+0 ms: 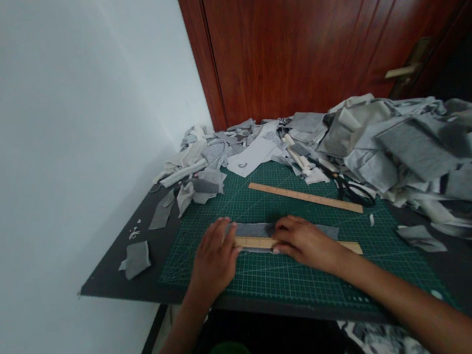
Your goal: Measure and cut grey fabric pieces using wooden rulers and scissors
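A wooden ruler (pixel 252 242) lies lengthwise over a strip of grey fabric (pixel 255 229) on the green cutting mat (pixel 287 282). My left hand (pixel 217 255) is closed over the ruler's left end, with the fabric's end under its fingers. Farther right, my right hand (pixel 304 239) grips the ruler near its middle, thumb on the near edge and curled fingers on the far side. The fabric and the ruler's right end show again beyond that wrist. What the fingertips press on is partly hidden.
A second wooden ruler (pixel 305 196) lies beyond my hands, with black-handled scissors (pixel 351 190) close to its right end. Fabric scraps (pixel 417 144) are heaped at the right and along the back. Small grey pieces (pixel 136 260) lie left on the dark table (pixel 113 278), beside a white wall.
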Motion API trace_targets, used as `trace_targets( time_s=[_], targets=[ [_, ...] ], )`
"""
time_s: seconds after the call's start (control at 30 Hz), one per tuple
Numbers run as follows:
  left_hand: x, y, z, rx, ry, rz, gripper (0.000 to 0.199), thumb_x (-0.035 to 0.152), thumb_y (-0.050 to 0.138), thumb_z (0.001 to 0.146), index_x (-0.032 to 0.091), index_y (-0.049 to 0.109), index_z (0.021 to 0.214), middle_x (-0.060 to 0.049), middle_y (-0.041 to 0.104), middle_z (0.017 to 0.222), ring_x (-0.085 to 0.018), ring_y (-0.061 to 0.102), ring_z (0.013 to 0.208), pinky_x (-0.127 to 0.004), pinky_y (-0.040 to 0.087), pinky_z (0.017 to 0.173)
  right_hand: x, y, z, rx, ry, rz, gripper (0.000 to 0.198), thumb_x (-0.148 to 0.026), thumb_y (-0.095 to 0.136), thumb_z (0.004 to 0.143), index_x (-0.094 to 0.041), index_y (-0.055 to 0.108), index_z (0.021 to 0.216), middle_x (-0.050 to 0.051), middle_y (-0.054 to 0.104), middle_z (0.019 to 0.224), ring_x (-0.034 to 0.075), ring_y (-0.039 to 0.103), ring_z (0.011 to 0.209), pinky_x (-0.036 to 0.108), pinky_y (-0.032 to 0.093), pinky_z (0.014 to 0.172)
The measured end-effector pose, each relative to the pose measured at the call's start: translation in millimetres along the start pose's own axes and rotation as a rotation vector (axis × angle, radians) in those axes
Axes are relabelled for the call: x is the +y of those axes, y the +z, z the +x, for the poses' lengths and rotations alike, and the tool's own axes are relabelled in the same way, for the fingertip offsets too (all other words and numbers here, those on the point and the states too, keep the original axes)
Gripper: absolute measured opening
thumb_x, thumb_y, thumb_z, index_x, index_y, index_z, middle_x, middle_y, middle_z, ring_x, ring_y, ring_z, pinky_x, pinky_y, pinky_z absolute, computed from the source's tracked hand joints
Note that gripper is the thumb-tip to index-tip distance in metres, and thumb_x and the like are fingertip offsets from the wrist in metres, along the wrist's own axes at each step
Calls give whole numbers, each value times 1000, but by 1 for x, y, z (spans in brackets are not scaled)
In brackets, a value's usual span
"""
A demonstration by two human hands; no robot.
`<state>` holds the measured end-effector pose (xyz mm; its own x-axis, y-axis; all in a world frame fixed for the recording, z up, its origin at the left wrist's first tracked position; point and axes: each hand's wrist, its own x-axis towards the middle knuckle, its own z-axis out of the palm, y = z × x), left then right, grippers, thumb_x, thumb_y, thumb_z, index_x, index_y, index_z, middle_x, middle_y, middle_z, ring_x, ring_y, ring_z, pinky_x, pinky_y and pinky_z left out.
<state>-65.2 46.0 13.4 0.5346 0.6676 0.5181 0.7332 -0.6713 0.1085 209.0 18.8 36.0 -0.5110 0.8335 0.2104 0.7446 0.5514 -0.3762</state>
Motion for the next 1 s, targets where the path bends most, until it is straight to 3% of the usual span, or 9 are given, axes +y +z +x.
trace_targets(
  time_s=[0.07,0.17,0.27,0.37,0.5,0.7,1.0],
  targets=[
    [18,1,4,-120,161,-82,41,22,49,102,19,53,142,-12,57,147,-28,47,142,-48,43,116,0,0,0,6,-2,-2,18,-34,63,99,-19,73,101,10,66,105,27,60,101,42,50,92],
    [37,7,15,-156,113,-159,38,22,49,102,18,56,140,-12,58,145,-29,50,138,-50,47,113,4,-4,1,5,-33,45,15,-27,60,101,-19,74,102,10,66,106,26,60,103,42,50,94],
    [40,14,24,-208,98,-275,33,14,49,99,22,66,127,-8,67,125,-26,59,120,-45,52,105,14,-12,2,-15,-51,204,19,-13,57,99,-20,74,103,8,67,108,22,63,104,38,50,96],
    [33,20,27,-186,55,-401,38,5,46,96,24,71,117,-6,68,117,-24,60,114,-42,53,101,27,-21,2,-80,-50,357,26,-1,59,90,-19,75,100,7,66,112,19,65,104,34,51,95],
    [24,30,24,-97,39,-538,41,4,44,95,25,72,116,-6,67,117,-22,60,115,-39,54,101,42,-31,0,-174,-11,463,19,-5,66,88,-19,75,98,8,64,121,20,64,111,35,49,99],
    [24,36,22,-84,18,-513,35,6,44,95,22,72,108,-7,66,114,-22,63,112,-41,55,101,50,-41,-1,-306,18,529,20,-8,79,80,-20,74,95,7,59,133,24,58,125,41,41,110],
    [29,28,24,-153,21,-431,38,0,43,91,22,70,108,-8,64,121,-25,60,120,-47,52,108,37,-47,-7,-344,60,410,28,-4,82,73,-21,69,90,5,50,139,25,49,132,40,39,110]
  ],
)
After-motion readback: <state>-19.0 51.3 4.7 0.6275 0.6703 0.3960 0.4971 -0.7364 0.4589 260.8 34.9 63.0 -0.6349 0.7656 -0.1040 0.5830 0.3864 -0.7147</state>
